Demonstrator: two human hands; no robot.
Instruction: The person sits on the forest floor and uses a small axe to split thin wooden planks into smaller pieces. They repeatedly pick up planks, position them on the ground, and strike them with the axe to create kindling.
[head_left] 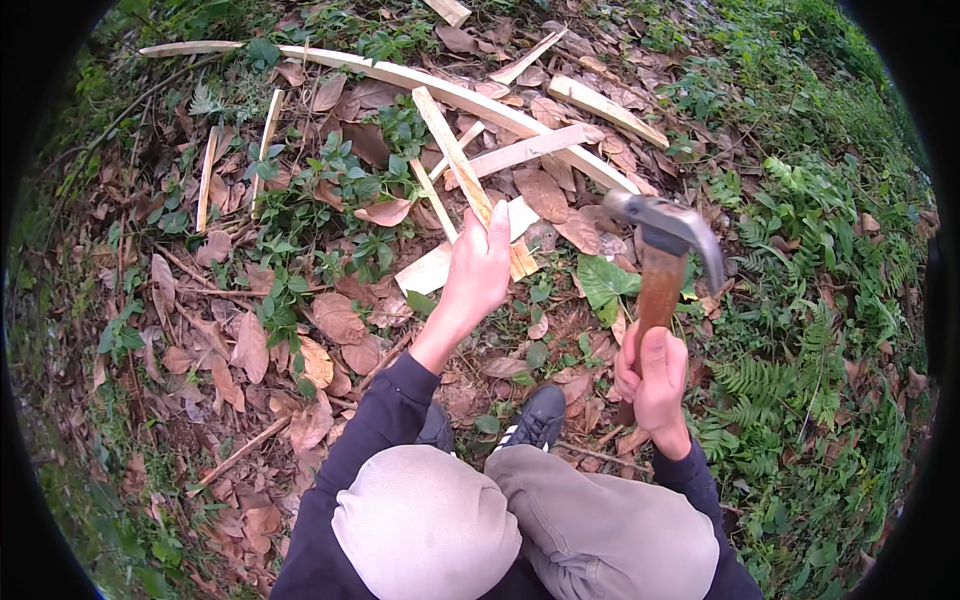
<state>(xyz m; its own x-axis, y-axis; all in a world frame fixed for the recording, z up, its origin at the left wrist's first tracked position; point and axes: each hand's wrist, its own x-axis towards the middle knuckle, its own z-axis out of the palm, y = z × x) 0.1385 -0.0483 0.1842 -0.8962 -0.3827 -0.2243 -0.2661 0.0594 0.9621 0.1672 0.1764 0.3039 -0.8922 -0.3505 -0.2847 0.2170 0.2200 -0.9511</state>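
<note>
My left hand (478, 270) is closed around the near end of a narrow pale wooden strip (445, 135), which slants away to the upper left. Under that hand lies a short flat board (428, 270), partly hidden by it. Another wooden piece (535, 150) lies crosswise just beyond, resting over a long plank (450, 93) on the ground. A claw hammer (660, 285) with a brown wooden handle is gripped in my right hand (655, 385). Its metal head points up, to the right of the board and apart from the wood in my left hand.
Dry leaves and low green plants cover the ground. Thin wooden strips (207, 180) lie at the left, and a thicker wood piece (608, 110) at the far right. Ferns (770, 385) grow on the right. My shoe (540, 415) is close below the work spot.
</note>
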